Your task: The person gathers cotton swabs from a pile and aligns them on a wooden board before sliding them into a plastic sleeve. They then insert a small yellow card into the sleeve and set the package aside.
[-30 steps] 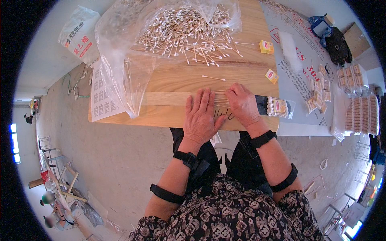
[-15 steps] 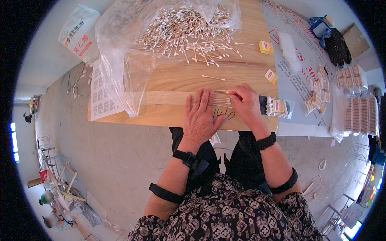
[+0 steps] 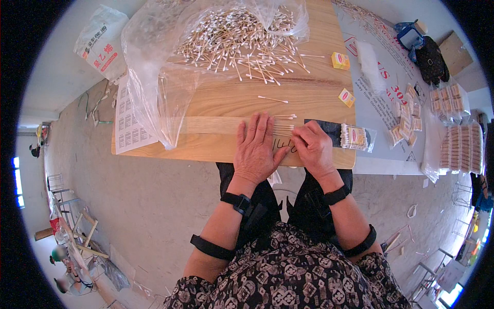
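My left hand (image 3: 256, 147) lies flat with its fingers stretched over a row of cotton swabs (image 3: 284, 125) on the wooden board (image 3: 216, 98). The swabs' white tips stick out to the right of that hand. My right hand (image 3: 313, 147) is closed in a pinch at the lower tips of the row; what its fingertips hold is hidden. Just right of it, a clear packet of cotton swabs (image 3: 354, 137) lies by a black strip (image 3: 329, 129). One loose swab (image 3: 272, 99) rests beyond the row.
A large heap of cotton swabs (image 3: 236, 38) spills from a clear plastic bag (image 3: 146, 67) at the back. Two small yellow boxes (image 3: 340, 61) sit near the board's right edge. Filled swab packs (image 3: 461, 148) stand farther right, and a printed sheet (image 3: 133, 123) lies left.
My right hand has come nearer to me, from the upper swabs in the row to the lower ones, uncovering more of the black strip. My left hand has stayed in place.
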Demonstrator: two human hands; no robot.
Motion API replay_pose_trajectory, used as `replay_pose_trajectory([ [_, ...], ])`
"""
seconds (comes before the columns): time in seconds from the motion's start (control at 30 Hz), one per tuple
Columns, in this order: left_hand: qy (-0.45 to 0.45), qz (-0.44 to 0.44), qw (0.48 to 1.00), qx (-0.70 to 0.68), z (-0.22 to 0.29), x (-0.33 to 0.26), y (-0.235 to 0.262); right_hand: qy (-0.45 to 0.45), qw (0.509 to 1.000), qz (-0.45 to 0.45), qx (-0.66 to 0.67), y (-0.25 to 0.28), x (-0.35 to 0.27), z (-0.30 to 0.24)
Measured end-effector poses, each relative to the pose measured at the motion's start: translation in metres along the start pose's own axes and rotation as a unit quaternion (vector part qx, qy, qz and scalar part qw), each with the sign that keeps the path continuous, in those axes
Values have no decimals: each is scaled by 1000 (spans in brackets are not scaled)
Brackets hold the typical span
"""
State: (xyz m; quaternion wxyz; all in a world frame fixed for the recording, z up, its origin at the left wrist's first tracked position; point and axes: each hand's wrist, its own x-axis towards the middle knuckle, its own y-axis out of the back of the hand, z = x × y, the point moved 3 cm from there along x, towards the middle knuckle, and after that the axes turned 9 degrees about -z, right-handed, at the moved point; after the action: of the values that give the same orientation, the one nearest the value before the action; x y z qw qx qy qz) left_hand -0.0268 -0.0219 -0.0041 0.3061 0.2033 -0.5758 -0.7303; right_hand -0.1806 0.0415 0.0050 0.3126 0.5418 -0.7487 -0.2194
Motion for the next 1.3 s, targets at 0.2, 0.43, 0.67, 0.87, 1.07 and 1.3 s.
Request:
replay_pose_trajectory([
  [0.2, -2, -1, 1000, -2, 0, -1, 0, -27, 999, -15, 9, 0, 2, -2],
  [0.43, 4, -10, 1000, 3, -1, 0, -1, -9, 1000, -6, 1, -1, 1, -1],
  [0.67, 3, -8, 1000, 7, -1, 0, -1, 6, 1000, -3, -18, -3, 2, -1],
  [0.87, 4, -5, 1000, 4, 0, 0, 0, 4, 1000, 0, -22, -2, 2, -1],
  [1.07, 5, -7, 1000, 6, 0, 0, 0, 6, 1000, 3, -24, -4, 1, 2],
  [1.3, 6, -5, 1000, 6, -1, 0, -1, -5, 1000, -9, -16, -3, 5, 1],
])
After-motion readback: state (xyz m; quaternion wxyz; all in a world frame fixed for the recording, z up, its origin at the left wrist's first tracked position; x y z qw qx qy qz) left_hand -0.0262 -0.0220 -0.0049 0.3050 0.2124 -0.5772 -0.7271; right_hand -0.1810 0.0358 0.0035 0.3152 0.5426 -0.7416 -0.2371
